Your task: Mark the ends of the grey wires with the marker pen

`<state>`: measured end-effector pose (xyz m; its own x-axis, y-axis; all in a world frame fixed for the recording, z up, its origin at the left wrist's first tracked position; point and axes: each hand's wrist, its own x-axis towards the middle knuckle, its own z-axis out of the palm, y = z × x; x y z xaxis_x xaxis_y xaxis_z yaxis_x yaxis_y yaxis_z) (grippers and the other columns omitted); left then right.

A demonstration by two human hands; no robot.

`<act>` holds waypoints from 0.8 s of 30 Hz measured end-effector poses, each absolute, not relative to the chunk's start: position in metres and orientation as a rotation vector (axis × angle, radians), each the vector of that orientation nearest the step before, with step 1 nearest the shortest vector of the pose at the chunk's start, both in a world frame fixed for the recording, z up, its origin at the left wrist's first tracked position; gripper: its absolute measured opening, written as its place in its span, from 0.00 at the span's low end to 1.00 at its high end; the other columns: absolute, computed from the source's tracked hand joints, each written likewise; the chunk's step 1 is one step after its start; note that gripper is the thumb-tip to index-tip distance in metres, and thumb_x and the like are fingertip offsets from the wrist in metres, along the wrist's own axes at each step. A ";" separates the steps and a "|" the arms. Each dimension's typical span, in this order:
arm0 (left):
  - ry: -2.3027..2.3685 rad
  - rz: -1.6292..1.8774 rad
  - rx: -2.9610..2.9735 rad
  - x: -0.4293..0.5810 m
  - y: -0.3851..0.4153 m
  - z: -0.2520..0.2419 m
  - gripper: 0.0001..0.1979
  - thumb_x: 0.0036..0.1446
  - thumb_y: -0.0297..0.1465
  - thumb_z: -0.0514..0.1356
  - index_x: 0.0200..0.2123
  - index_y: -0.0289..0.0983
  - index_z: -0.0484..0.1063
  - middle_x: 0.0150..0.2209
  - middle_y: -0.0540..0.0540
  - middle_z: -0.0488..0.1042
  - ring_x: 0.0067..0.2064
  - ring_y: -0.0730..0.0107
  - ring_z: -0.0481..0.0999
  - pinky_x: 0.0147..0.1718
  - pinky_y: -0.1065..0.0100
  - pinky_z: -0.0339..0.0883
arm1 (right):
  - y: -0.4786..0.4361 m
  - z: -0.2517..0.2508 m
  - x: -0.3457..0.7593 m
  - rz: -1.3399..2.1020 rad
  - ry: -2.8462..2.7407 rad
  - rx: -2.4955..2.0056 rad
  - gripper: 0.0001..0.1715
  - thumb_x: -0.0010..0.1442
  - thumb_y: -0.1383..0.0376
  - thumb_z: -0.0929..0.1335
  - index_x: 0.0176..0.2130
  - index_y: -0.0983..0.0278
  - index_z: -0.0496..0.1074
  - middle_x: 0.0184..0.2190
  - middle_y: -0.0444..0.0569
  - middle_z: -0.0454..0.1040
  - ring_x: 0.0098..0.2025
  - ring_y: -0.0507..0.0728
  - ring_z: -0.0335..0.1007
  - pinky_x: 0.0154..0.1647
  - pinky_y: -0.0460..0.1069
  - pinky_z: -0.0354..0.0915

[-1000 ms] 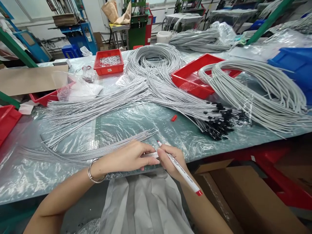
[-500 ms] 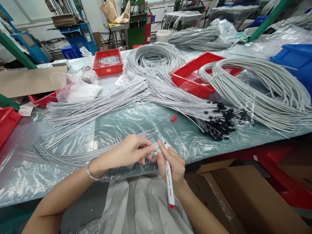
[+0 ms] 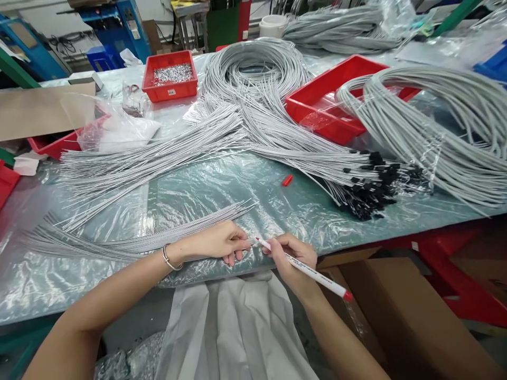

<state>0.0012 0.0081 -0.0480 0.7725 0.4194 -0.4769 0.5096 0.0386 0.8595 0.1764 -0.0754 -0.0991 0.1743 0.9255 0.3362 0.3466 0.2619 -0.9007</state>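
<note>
Marker pen (image 3: 317, 275), white with a red tip and a red end, is held in the right hand (image 3: 293, 256), pinched between thumb and fingers and slanted so that its tip is pointed to the left. Just beside that tip, the thumb and forefinger of the left hand (image 3: 217, 240) are pressed together on a small pale piece (image 3: 252, 241); what it is cannot be told at this size. The two hands are set close together over the near edge of a green table (image 3: 214, 184) covered in clear, wrinkled plastic. A silver bracelet (image 3: 169, 257) is worn on the left wrist.

Behind the left hand and forearm, a loose bundle of thin grey wires (image 3: 206, 221) is laid across the plastic, its tips spread toward the right. Farther back, a small red cap (image 3: 287, 180) is seen lying on the table. Beyond, a larger mass of wires is split in two: the left branch (image 3: 158, 148) is fanned out in pale ends, while the right branch (image 3: 293, 142) is tipped with black connectors (image 3: 368, 187). Behind both, a round coil (image 3: 217, 74) is placed. To its left, a red bin (image 3: 158, 96) is partly filled with small shiny pieces; to its right, a red tray (image 3: 301, 112) is overlapped by thicker pale cable (image 3: 404, 121).
</note>
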 end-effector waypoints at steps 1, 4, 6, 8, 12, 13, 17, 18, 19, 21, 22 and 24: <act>0.761 -0.086 1.573 0.002 0.009 -0.048 0.21 0.59 0.45 0.53 0.26 0.32 0.67 0.24 0.48 0.72 0.21 0.76 0.71 0.19 0.76 0.64 | -0.075 -0.099 0.176 0.559 -1.429 -1.305 0.12 0.57 0.68 0.66 0.22 0.64 0.67 0.16 0.41 0.64 0.18 0.49 0.61 0.20 0.45 0.57; 0.761 -0.091 1.550 0.003 0.011 -0.047 0.21 0.60 0.44 0.53 0.25 0.32 0.68 0.22 0.48 0.71 0.21 0.75 0.72 0.20 0.76 0.64 | -0.073 -0.096 0.175 0.371 -1.497 -1.281 0.17 0.57 0.70 0.65 0.18 0.64 0.63 0.14 0.39 0.57 0.17 0.47 0.52 0.19 0.45 0.51; 0.766 -0.102 1.539 0.003 0.012 -0.048 0.21 0.60 0.43 0.53 0.24 0.32 0.67 0.22 0.48 0.71 0.21 0.75 0.72 0.19 0.76 0.63 | -0.072 -0.095 0.175 0.342 -1.513 -1.277 0.17 0.57 0.71 0.65 0.18 0.64 0.63 0.14 0.40 0.57 0.17 0.47 0.51 0.19 0.45 0.51; 0.766 -0.114 1.536 0.004 0.012 -0.048 0.21 0.60 0.43 0.52 0.24 0.32 0.67 0.23 0.47 0.72 0.21 0.76 0.72 0.19 0.77 0.64 | -0.072 -0.094 0.174 0.337 -1.520 -1.284 0.16 0.57 0.71 0.64 0.19 0.64 0.64 0.14 0.40 0.58 0.17 0.47 0.53 0.19 0.45 0.52; 0.762 -0.117 1.537 0.004 0.013 -0.047 0.20 0.60 0.43 0.52 0.26 0.32 0.67 0.25 0.47 0.73 0.22 0.75 0.73 0.20 0.76 0.66 | -0.072 -0.096 0.175 0.311 -1.548 -1.267 0.15 0.57 0.72 0.65 0.20 0.64 0.64 0.14 0.40 0.59 0.17 0.47 0.53 0.19 0.45 0.53; 0.759 -0.118 1.536 0.004 0.013 -0.047 0.20 0.60 0.43 0.52 0.27 0.32 0.68 0.25 0.47 0.73 0.23 0.74 0.74 0.20 0.76 0.66 | -0.072 -0.097 0.175 0.305 -1.555 -1.261 0.15 0.57 0.73 0.65 0.20 0.64 0.64 0.14 0.40 0.59 0.17 0.47 0.53 0.19 0.45 0.53; 0.753 -0.128 1.541 0.004 0.013 -0.047 0.19 0.61 0.42 0.52 0.27 0.32 0.68 0.25 0.46 0.73 0.23 0.73 0.74 0.20 0.75 0.66 | -0.072 -0.099 0.174 0.281 -1.573 -1.252 0.14 0.56 0.73 0.66 0.21 0.64 0.63 0.14 0.40 0.58 0.17 0.47 0.52 0.19 0.46 0.52; 0.751 -0.128 1.544 0.004 0.013 -0.047 0.19 0.60 0.42 0.52 0.27 0.32 0.68 0.25 0.46 0.73 0.23 0.73 0.74 0.20 0.75 0.66 | -0.072 -0.099 0.174 0.273 -1.577 -1.250 0.14 0.56 0.73 0.66 0.20 0.64 0.63 0.14 0.39 0.57 0.17 0.47 0.51 0.19 0.46 0.51; 0.752 -0.126 1.547 0.004 0.014 -0.047 0.20 0.60 0.43 0.52 0.27 0.32 0.68 0.25 0.46 0.73 0.23 0.73 0.74 0.20 0.75 0.66 | -0.071 -0.098 0.174 0.267 -1.581 -1.248 0.15 0.56 0.73 0.66 0.20 0.64 0.63 0.14 0.39 0.56 0.17 0.47 0.50 0.19 0.46 0.51; 0.753 -0.122 1.553 0.003 0.013 -0.048 0.20 0.60 0.44 0.52 0.27 0.32 0.68 0.26 0.46 0.74 0.23 0.73 0.74 0.20 0.75 0.66 | -0.071 -0.098 0.174 0.257 -1.586 -1.249 0.15 0.56 0.73 0.65 0.20 0.63 0.62 0.14 0.39 0.56 0.17 0.47 0.50 0.19 0.46 0.51; 0.755 -0.121 1.555 0.003 0.013 -0.048 0.21 0.60 0.44 0.52 0.27 0.32 0.68 0.26 0.45 0.74 0.23 0.73 0.74 0.20 0.75 0.65 | -0.071 -0.098 0.173 0.257 -1.587 -1.252 0.16 0.56 0.73 0.65 0.20 0.63 0.62 0.14 0.39 0.56 0.17 0.47 0.51 0.19 0.46 0.51; 0.755 -0.119 1.556 0.003 0.013 -0.048 0.21 0.60 0.45 0.52 0.26 0.32 0.68 0.26 0.46 0.74 0.23 0.73 0.74 0.20 0.75 0.66 | -0.071 -0.097 0.173 0.259 -1.590 -1.256 0.17 0.56 0.73 0.65 0.19 0.63 0.60 0.14 0.39 0.56 0.17 0.47 0.51 0.19 0.46 0.51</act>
<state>0.0030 0.0129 -0.0483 0.7742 0.3866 -0.5011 0.5216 0.0587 0.8512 0.1732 -0.0714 -0.0970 0.0950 0.8094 0.5796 0.5832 0.4266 -0.6913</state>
